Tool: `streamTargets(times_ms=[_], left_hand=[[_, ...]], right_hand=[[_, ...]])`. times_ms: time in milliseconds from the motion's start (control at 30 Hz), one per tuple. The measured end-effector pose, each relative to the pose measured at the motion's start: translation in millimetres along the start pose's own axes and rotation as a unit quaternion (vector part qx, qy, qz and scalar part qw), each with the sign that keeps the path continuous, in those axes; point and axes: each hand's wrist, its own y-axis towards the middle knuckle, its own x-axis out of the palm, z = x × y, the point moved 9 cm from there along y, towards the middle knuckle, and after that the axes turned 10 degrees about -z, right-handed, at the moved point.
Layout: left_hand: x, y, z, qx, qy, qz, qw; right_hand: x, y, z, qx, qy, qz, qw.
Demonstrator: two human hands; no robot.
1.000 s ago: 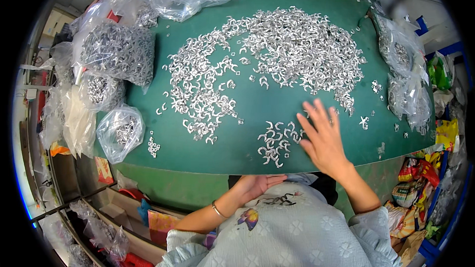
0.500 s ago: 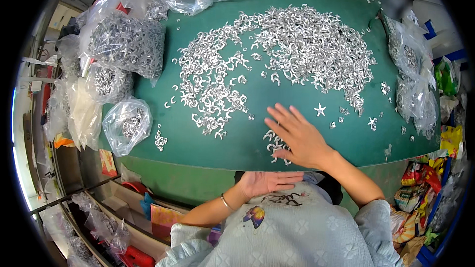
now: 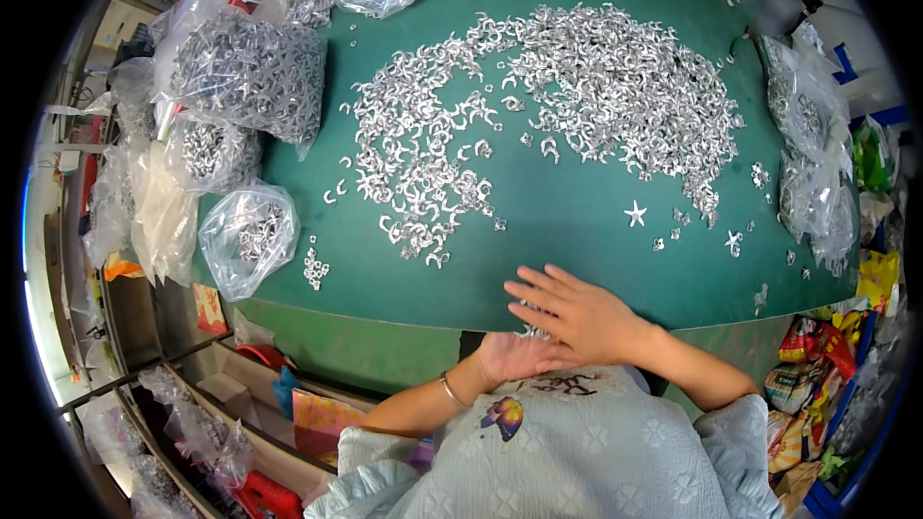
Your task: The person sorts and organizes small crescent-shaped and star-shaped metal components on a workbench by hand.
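Metal pieces [image 3: 531,332] are partly covered at the near worktop [image 3: 442,293] edge by the right hand [image 3: 588,322], fingers spread; left hand [image 3: 519,357] is held palm-up below, uncurled. Print is seen on shirt [image 3: 596,442], right-side packets [image 3: 798,377].

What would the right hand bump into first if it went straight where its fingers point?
The right hand would probably meet the left pile of silver pieces at its near end, though the hand's height is unclear.

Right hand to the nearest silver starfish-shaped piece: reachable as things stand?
Probably yes: the silver starfish-shaped piece lies beyond the right hand's fingers, with only green tabletop showing between them.
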Motion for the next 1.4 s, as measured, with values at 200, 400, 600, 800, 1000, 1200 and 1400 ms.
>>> streamTargets(times_ms=[200, 400, 600, 800, 1000, 1200, 1400], left_hand=[[-19.2, -11.7, 8.7, 0.003, -0.007, -0.001, 1.0], [-45.4, -0.3, 10.7, -0.045, 0.094, 0.117, 0.988], [-57.6, -18.5, 35.9, 0.018, 0.193, 0.22, 0.956], [-35.1, -49.6, 26.4, -0.032, 0.186, 0.201, 0.961], [16.4, -116.4, 33.5, 0.109, 0.208, 0.274, 0.932], [191.1, -134.3, 81.8, 0.333, 0.286, 0.198, 0.876], [416.2, -184.4, 237.3, 0.612, 0.487, 0.07, 0.62]], right_hand=[[20.1, -15.7, -29.2, -0.053, 0.007, 0.003, 0.999], [15.5, -30.3, -47.5, -0.147, 0.034, 0.098, 0.984], [-38.1, -54.4, -34.2, -0.101, 0.074, 0.312, 0.942], [-49.3, -66.8, 0.1, 0.003, 0.122, 0.41, 0.904], [-42.9, -70.4, 17.5, 0.057, 0.139, 0.399, 0.905], [-42.2, -60.4, 11.6, 0.045, 0.076, 0.359, 0.929], [-38.7, -48.0, -1.2, 0.039, 0.039, 0.313, 0.948]])
